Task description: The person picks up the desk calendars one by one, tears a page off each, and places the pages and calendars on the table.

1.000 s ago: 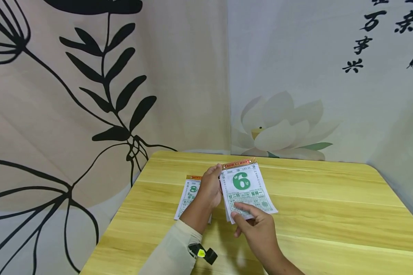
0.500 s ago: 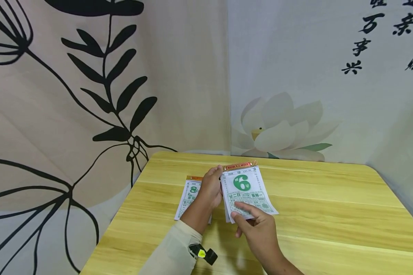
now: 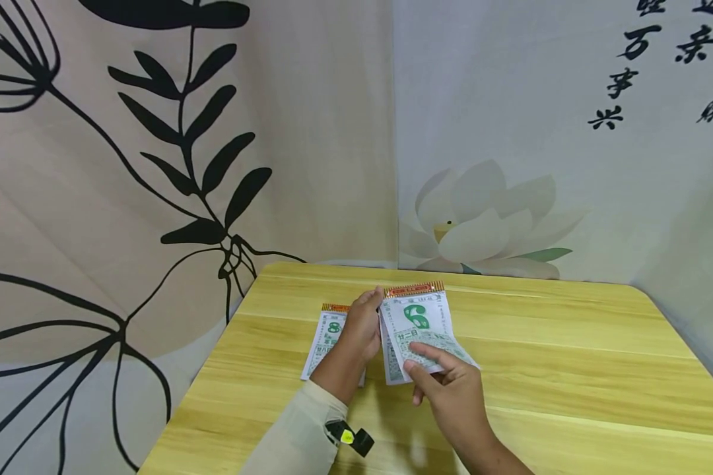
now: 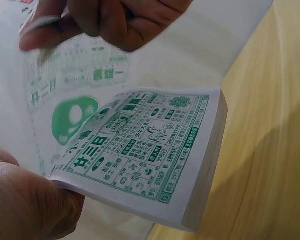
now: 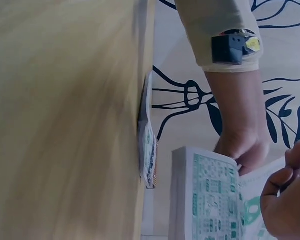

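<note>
A thick tear-off calendar (image 3: 417,318) with a red and gold header and a green 6 is held above the table. My left hand (image 3: 364,324) grips its left side. With thumb and fingers, my right hand (image 3: 451,392) pinches the lower part of the top sheet, which bows up off the pad. In the left wrist view, the lifted sheet (image 4: 75,117) stands away from the printed page (image 4: 150,145) beneath, and the pad's thick edge shows. A second calendar (image 3: 323,340) with a green 8 lies on the table, partly hidden behind my left wrist.
The light wood table (image 3: 570,356) reaches back to a cloth backdrop (image 3: 333,132) printed with black plants, a pale lotus and characters. A small black device (image 3: 350,437) with a yellow mark is strapped on the left sleeve.
My right hand has shifted slightly right, bending the top sheet's lower part upward. More of the pad beneath shows along its lower left. My left hand stays in place.
</note>
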Motion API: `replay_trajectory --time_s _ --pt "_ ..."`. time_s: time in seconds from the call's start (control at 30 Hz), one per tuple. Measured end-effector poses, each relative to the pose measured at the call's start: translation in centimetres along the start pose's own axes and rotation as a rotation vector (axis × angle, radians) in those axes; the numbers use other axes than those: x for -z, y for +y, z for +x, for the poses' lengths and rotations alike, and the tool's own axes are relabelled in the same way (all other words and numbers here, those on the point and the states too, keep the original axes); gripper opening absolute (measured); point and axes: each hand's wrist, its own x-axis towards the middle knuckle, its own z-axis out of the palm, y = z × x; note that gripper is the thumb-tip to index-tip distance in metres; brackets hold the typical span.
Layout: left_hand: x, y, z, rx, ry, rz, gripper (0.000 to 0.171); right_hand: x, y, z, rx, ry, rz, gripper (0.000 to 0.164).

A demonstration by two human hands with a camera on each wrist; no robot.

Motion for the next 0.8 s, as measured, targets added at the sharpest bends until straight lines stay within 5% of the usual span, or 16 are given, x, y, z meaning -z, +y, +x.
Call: replay_trajectory --time_s 0.8 --pt "-0.2 0.3 0.0 0.011 0.009 0.028 0.045 2.8 -1.5 0.9 0.04 0.028 0.034 0.03"
